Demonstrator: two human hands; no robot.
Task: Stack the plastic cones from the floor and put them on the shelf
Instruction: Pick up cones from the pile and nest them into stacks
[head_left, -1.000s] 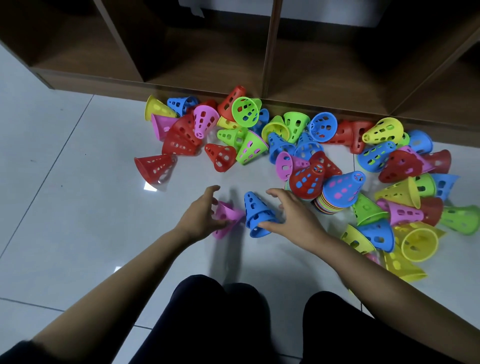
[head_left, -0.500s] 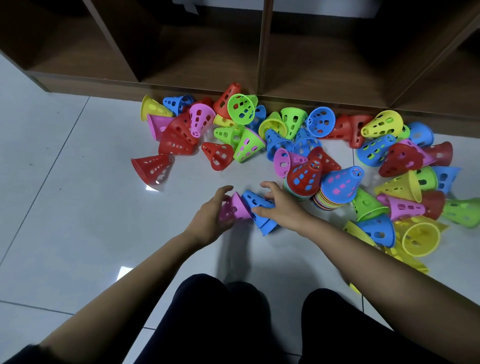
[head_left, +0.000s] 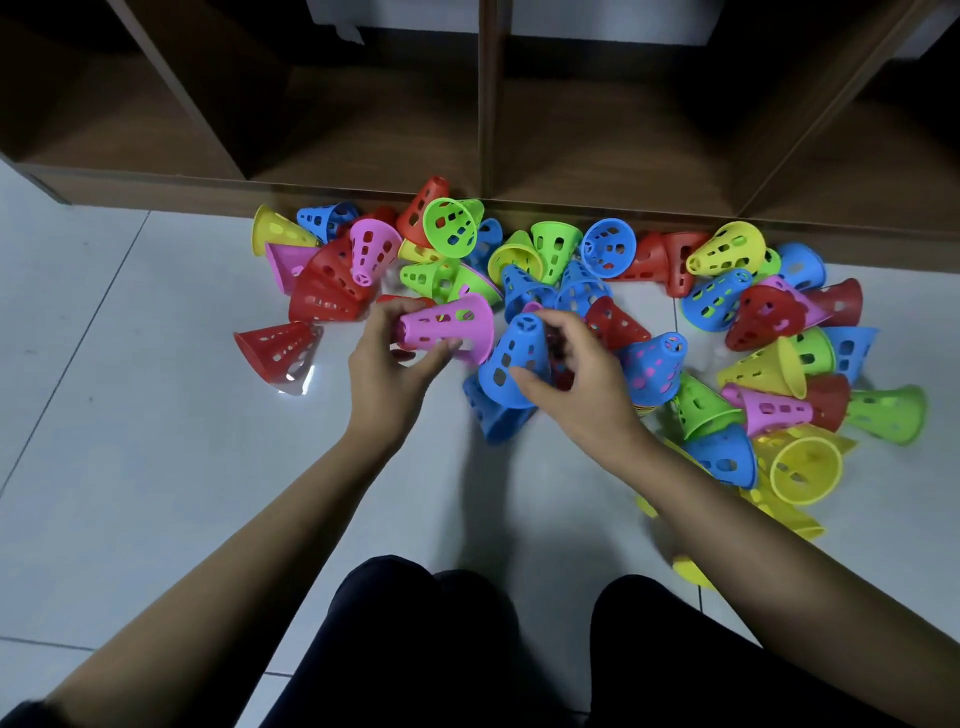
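Note:
Several perforated plastic cones in red, blue, green, yellow and pink lie scattered on the white tiled floor in front of a brown wooden shelf (head_left: 483, 130). My left hand (head_left: 384, 374) grips a pink cone (head_left: 447, 327) lying on its side, lifted off the floor. My right hand (head_left: 571, 374) holds a blue cone (head_left: 511, 358) by its side, tip pointing up and away. A second blue shape (head_left: 493, 415) shows blurred just below it. A stack of nested cones topped by a blue one (head_left: 654, 364) stands right of my right hand, partly hidden.
The shelf's lowest compartments are open, split by upright dividers. A lone red cone (head_left: 278, 351) lies left of the pile. A yellow cone (head_left: 802, 470) and others crowd the floor at right. My dark-clothed knees (head_left: 467, 649) fill the bottom centre.
Both hands have lifted their cones off the floor and moved away from me toward the pile. The pink cone now lies on its side in my left hand; the blue one has turned tip-up.

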